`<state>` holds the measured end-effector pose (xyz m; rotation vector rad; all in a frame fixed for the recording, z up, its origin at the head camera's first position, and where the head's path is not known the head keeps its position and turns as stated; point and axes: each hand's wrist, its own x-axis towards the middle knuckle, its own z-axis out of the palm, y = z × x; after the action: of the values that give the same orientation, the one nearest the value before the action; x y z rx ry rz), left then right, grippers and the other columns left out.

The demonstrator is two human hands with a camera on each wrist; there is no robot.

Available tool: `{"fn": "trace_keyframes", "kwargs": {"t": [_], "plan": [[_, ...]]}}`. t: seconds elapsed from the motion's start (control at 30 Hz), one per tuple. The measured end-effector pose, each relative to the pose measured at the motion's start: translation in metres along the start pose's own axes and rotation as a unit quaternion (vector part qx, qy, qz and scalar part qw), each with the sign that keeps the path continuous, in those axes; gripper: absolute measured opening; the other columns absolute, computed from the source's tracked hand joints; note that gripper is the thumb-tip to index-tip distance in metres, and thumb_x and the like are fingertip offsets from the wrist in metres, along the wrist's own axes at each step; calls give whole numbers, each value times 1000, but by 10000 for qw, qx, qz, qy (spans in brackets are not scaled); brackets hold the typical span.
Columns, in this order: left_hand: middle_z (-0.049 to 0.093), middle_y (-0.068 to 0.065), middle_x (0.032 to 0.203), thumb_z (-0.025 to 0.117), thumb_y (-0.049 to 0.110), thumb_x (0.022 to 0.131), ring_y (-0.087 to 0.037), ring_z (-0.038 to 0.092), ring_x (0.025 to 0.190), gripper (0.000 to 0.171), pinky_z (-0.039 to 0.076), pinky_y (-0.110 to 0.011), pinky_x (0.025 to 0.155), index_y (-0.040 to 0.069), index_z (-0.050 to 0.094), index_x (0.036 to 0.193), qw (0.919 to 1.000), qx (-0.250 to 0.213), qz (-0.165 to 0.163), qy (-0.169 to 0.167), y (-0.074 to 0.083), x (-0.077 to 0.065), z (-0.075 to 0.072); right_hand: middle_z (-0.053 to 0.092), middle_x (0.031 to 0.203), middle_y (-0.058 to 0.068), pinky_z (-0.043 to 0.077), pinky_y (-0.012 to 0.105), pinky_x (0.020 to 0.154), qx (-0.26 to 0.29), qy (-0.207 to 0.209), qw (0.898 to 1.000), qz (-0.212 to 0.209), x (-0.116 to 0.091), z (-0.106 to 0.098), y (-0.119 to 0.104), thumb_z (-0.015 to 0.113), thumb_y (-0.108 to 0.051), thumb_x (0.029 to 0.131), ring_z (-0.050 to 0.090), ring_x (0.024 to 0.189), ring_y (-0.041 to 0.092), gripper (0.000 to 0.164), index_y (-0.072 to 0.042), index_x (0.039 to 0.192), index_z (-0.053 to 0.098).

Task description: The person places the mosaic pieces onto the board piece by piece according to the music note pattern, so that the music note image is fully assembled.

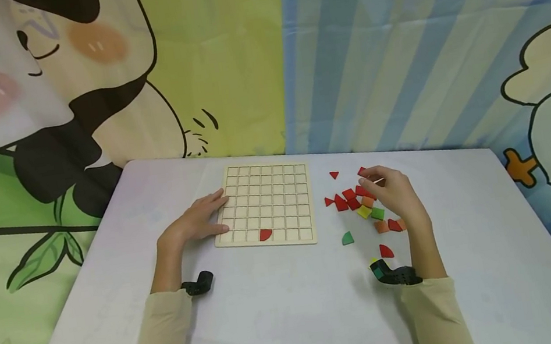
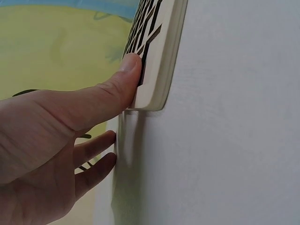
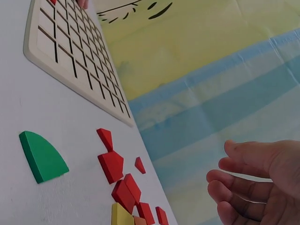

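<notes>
A pale wooden grid board [image 1: 308, 242] lies left of centre, a red quarter-round piece [image 1: 265, 234] set in a bottom-row cell. My left hand [image 1: 196, 217] rests at its left edge. In the left wrist view the thumb [image 2: 131, 70] lies on the grid near a corner, fingers spread. Over the loose pieces to the right hovers my right hand [image 1: 393, 189], its fingers loosely bent. The right wrist view shows nothing between those fingers. A red piece [image 1: 362, 171] appears just beyond the fingertips in the head view.
Red, orange, yellow and green pieces, among them a red square [image 1: 349, 194] and a green square [image 1: 378, 213], cluster below the right hand. Nearer are a green quarter-round [image 1: 348, 238] and a red one [image 1: 386, 251]. Behind the white table [image 1: 276, 325] hangs a printed cloth [image 1: 217, 57].
</notes>
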<state>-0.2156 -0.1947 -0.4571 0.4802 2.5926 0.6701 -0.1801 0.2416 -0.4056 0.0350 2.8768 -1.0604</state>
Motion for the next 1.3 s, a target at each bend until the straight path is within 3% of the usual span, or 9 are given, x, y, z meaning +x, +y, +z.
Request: {"fn": "trace_keyframes", "kwargs": {"t": [0.33, 0.63, 0.83, 1.07, 1.3], "plan": [[12, -9, 165, 71, 31, 88, -37, 9, 151, 81, 18, -61, 119, 12, 27, 154, 10000, 12, -28, 23, 0, -3, 0, 62, 123, 23, 54, 51, 92, -330, 111, 9990, 292, -3, -11, 15, 52, -29, 100, 57, 111, 38, 41, -3, 132, 56], [12, -10, 165, 70, 31, 89, -38, 9, 151, 81, 18, -61, 119, 11, 27, 154, 10000, 42, 35, 47, -2, -3, 1, 60, 125, 24, 54, 49, 90, -509, -741, 9944, 547, 0, -10, 21, 53, -19, 99, 55, 113, 39, 38, -3, 134, 55], [11, -8, 165, 70, 32, 89, -37, 9, 151, 81, 18, -60, 119, 12, 26, 154, 10000, 54, 19, 36, -3, 0, 3, 61, 120, 23, 55, 44, 86, -543, -897, 9925, 624, 1, -7, 23, 56, -20, 97, 56, 108, 36, 35, -3, 128, 59], [11, -9, 165, 71, 31, 88, -37, 8, 151, 82, 18, -60, 119, 12, 26, 154, 10000, 26, 15, 10, -2, 0, 1, 64, 108, 18, 54, 33, 74, -687, -1395, 9848, 767, 2, 1, 21, 65, -27, 92, 58, 94, 29, 34, -1, 115, 65], [11, -10, 165, 70, 31, 88, -37, 8, 151, 82, 17, -60, 119, 11, 26, 154, 10000, 28, -10, -20, -1, 0, 0, 66, 105, 15, 53, 40, 79, -1152, -1485, 9793, 752, 3, 11, 13, 71, -24, 87, 57, 93, 28, 32, -3, 110, 66]]}}
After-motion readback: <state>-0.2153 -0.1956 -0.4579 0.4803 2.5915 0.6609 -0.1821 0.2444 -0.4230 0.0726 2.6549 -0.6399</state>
